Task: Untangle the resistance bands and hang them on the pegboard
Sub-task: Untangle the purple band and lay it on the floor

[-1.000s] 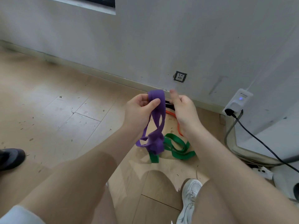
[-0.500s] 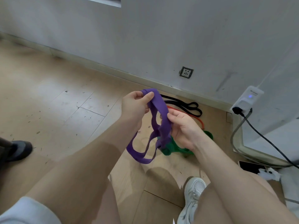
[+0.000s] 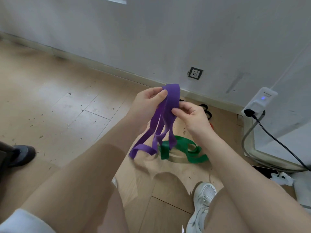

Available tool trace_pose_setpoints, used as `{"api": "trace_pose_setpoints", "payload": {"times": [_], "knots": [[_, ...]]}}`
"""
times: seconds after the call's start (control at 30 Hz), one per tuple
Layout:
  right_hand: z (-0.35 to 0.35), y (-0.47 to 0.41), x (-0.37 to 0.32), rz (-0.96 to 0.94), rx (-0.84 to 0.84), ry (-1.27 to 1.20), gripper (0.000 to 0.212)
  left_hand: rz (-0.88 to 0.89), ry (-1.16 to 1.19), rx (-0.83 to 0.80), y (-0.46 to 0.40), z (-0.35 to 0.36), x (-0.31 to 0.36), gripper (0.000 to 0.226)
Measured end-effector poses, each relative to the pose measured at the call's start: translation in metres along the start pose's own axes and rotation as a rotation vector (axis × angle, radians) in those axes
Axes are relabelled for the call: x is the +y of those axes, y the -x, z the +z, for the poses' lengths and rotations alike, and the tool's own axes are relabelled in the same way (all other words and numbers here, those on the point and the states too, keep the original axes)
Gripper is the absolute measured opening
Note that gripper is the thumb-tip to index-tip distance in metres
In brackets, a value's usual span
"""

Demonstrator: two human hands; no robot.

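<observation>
A purple resistance band (image 3: 165, 118) hangs in several loops between my hands, above the floor. My left hand (image 3: 148, 102) pinches its top fold between thumb and fingers. Just below and to the right, my right hand (image 3: 191, 116) pinches one strand of the same band. A green band (image 3: 183, 151) lies coiled on the floor under the purple loops. Behind my right hand a black band (image 3: 206, 111) lies near the skirting, and a bit of an orange band (image 3: 212, 126) shows beside my wrist. No pegboard is in view.
The grey wall (image 3: 168, 39) with a socket (image 3: 195, 73) runs across the back. A white adapter (image 3: 260, 102) with a black cable (image 3: 277, 142) sits at right. My white shoe (image 3: 202, 202) is below, a dark shoe (image 3: 21, 153) at left.
My right hand has climbed from the band's lower knot to a strand near the top. The purple loops have opened out and hang longer. The green band lies free on the floor.
</observation>
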State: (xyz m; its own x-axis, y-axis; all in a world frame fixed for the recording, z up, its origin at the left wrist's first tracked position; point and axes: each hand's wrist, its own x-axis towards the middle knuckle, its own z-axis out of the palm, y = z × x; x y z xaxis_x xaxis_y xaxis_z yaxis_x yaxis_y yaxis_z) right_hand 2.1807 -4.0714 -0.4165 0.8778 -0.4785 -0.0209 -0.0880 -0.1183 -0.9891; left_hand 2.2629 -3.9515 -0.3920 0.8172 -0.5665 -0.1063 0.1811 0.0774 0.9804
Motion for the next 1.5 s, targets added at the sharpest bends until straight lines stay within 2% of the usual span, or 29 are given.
{"api": "trace_pose_setpoints", "payload": {"times": [0.07, 0.13, 0.2, 0.4, 0.57, 0.63, 0.7, 0.77, 0.87, 0.93, 1.0, 1.07, 1.13, 1.2, 1.27, 1.33, 1.5], "knots": [[-0.004, -0.008, -0.005, 0.057, 0.050, -0.143, 0.018, -0.056, -0.151, -0.058, 0.000, -0.004, -0.003, 0.023], [-0.007, -0.015, -0.010, 0.115, 0.022, -0.266, 0.019, -0.092, -0.278, -0.174, 0.003, -0.003, -0.009, 0.021], [-0.009, -0.021, -0.017, 0.125, -0.050, -0.301, 0.021, -0.070, -0.242, -0.230, 0.006, 0.003, -0.013, 0.018], [-0.012, -0.033, -0.040, 0.120, -0.110, -0.371, 0.022, 0.032, -0.096, -0.197, -0.001, 0.006, -0.010, 0.023], [-0.004, -0.036, -0.030, 0.105, -0.098, -0.317, 0.027, 0.081, -0.109, -0.067, -0.006, 0.002, -0.008, 0.015], [-0.008, -0.035, -0.009, 0.114, -0.075, -0.210, 0.028, 0.085, -0.122, -0.011, -0.010, -0.005, -0.010, 0.017], [-0.012, -0.032, 0.024, 0.137, -0.075, 0.090, 0.029, 0.047, -0.146, -0.006, -0.013, -0.010, -0.012, 0.015], [-0.011, -0.031, 0.055, 0.146, -0.197, 0.380, 0.046, 0.007, -0.191, -0.033, -0.017, -0.014, -0.017, 0.015], [-0.004, -0.040, 0.081, 0.175, -0.426, 0.518, 0.062, -0.040, -0.152, -0.037, -0.025, -0.020, -0.020, 0.018], [0.002, -0.052, 0.097, 0.190, -0.518, 0.545, 0.058, -0.057, -0.102, -0.049, -0.030, -0.024, -0.020, 0.020], [0.009, -0.062, 0.113, 0.163, -0.510, 0.622, 0.051, -0.067, -0.098, -0.061, -0.033, -0.027, -0.022, 0.021], [0.015, -0.069, 0.125, 0.049, -0.552, 0.829, 0.041, -0.074, -0.116, -0.078, -0.036, -0.028, -0.024, 0.022], [0.014, -0.071, 0.129, -0.041, -0.670, 1.055, 0.021, -0.086, -0.137, -0.082, -0.038, -0.029, -0.025, 0.020], [0.004, -0.069, 0.127, -0.023, -0.707, 1.110, 0.014, -0.083, -0.172, -0.077, -0.040, -0.031, -0.026, 0.021], [-0.007, -0.067, 0.121, 0.008, -0.655, 1.128, 0.026, -0.078, -0.211, -0.074, -0.039, -0.031, -0.028, 0.022], [-0.015, -0.068, 0.107, 0.008, -0.648, 1.168, 0.046, -0.083, -0.266, -0.079, -0.037, -0.032, -0.030, 0.021], [-0.031, -0.064, 0.056, 0.097, -0.838, 1.127, 0.083, -0.128, -0.411, -0.126, -0.029, -0.032, -0.034, 0.022]]}}
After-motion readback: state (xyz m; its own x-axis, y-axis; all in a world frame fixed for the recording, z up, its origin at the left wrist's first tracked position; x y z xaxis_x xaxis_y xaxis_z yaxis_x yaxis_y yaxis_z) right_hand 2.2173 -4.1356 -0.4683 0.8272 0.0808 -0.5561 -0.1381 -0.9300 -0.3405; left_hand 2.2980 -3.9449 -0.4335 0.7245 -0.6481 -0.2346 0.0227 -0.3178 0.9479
